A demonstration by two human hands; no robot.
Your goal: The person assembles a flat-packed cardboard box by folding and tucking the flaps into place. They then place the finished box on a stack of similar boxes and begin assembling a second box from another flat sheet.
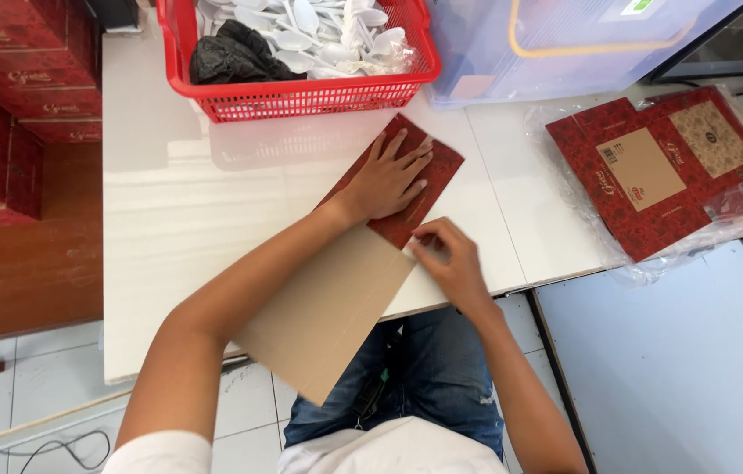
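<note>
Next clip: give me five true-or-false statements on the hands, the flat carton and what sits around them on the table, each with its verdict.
1. The left hand lies flat on the red printed part of the flat carton blank. True.
2. The right hand is reaching into the red basket. False: its fingers pinch the blank's edge near the table's front.
3. The red basket holds white plastic spoons and a black bag. True.
4. The blank lies wholly on the white table. False: its brown end overhangs the front edge, above the lap.
5. The stack of flat red cartons in clear plastic lies left of the basket. False: it lies to the right.
</note>
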